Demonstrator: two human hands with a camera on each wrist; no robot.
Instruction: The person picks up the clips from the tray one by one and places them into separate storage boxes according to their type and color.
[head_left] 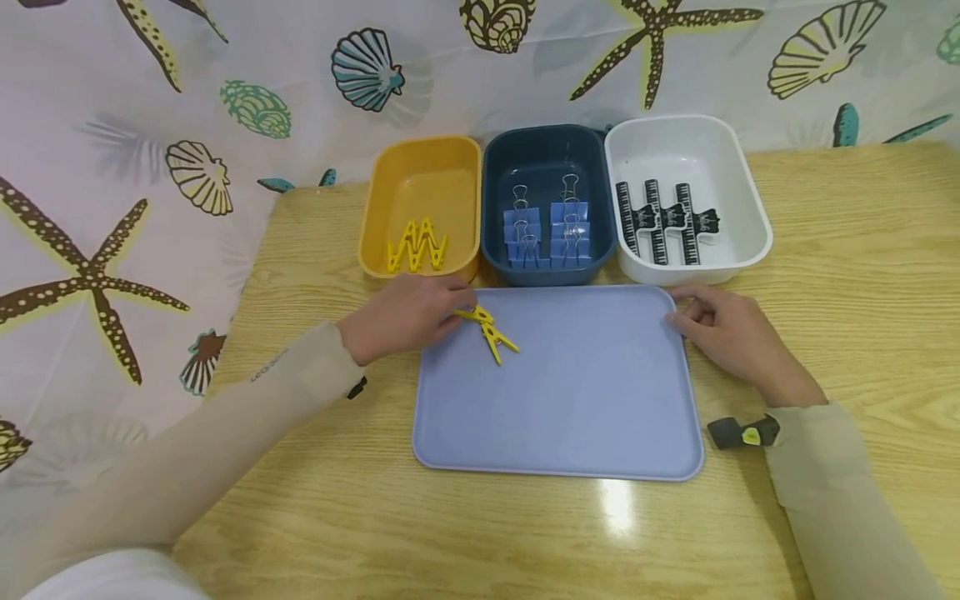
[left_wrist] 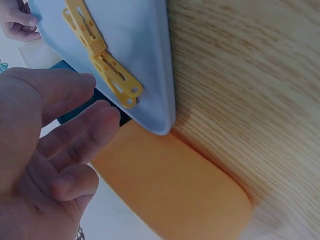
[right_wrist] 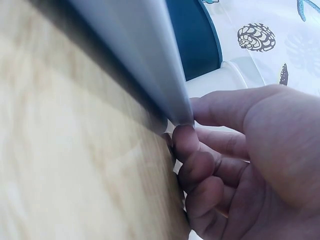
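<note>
Two yellow clothespins, one [head_left: 495, 336] nearer the tray's middle and one [left_wrist: 117, 76] nearer its edge, lie end to end on a light blue tray [head_left: 577, 400], in its far left corner. My left hand [head_left: 408, 310] is over that corner, its fingertips overlapping the outer clothespin in the head view. In the left wrist view its fingers are loosely bent, with a gap between thumb and forefinger and nothing held. My right hand [head_left: 723, 333] pinches the tray's far right corner, thumb on the rim and the other fingers curled lower down, as the right wrist view shows.
Behind the tray stand three bins side by side: a yellow one [head_left: 427, 187] with several yellow clothespins [head_left: 412, 248], a dark blue one [head_left: 540, 154] with several blue binder clips [head_left: 570, 237], and a white one [head_left: 678, 154] with three black clips [head_left: 660, 229]. A shell-patterned cloth [head_left: 442, 83] hangs behind.
</note>
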